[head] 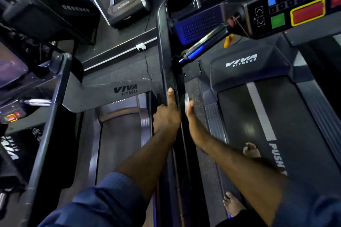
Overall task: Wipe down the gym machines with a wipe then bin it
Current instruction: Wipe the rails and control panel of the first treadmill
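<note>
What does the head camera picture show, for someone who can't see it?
Seen from above, a person's left hand grips a black treadmill handrail while the right hand rests against its other side, a bit of white wipe showing above it. Bare feet stand on the belt.

Dark speckled floor (127, 68), white cable strip (110, 58), small white box (141, 46)

I see the treadmill's (258, 108) dark side rail (166, 61) running up mid-view; a pale, blurred wipe (186, 98) sits against its right edge.
</note>
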### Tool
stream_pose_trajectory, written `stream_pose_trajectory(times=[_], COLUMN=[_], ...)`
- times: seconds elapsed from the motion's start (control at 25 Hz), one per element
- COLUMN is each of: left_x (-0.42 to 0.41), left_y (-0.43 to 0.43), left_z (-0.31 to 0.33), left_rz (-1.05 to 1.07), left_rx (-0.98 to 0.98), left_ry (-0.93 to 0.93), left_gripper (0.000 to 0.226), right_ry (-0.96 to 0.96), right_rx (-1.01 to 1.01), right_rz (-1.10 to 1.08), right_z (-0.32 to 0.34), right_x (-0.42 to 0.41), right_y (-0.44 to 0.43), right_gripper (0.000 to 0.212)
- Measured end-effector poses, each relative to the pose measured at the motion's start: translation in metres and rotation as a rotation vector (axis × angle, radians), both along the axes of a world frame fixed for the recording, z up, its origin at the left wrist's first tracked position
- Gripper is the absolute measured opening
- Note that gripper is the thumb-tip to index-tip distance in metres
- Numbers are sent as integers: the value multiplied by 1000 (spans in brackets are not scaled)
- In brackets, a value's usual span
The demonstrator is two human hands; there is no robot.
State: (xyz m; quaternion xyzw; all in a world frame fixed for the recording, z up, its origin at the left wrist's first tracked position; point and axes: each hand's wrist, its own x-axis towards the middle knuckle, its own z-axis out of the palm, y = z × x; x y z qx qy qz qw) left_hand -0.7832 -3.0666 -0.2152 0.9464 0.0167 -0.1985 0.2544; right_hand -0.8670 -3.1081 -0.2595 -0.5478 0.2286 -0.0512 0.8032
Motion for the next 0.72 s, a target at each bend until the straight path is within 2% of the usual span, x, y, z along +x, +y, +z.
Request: stream_pose_trajectory(times=[0.08,0.16,0.28,0.36,0.44,0.52,0.6,0.72], left_x=[-1,0,3,0,-2,-5,-4,-2], left_y=[1,0,0,-1,-2,-3,-3,-2], left_z=[0,2,2,4,7,9,8,5], left_rz=[-14,-28,-142,-99,-33,-16,-15,-8], left_rx=[-25,-41,69,33,-1,-3,-21,-1], left_ry=[2,9,8,13,17,17,21,-3], left_gripper=[100,89,83,91,93,84,92,109], right_ry=[-51,-122,-96,-37,59,-26,-89,-70], right_rx=[30,-32,-70,-8,59,61,42,54], right_rz=[9,-21,-12,-7,5,82,64,-12], right_z=[-2,-1,10,1,-5,-1,-2,-10], right_x=[-47,-66,-22,-9,-39,-82,-85,-34], right_y=[43,65,32,12,24,60,69,32], right_gripper=[111,105,102,114,126,109,98,112])
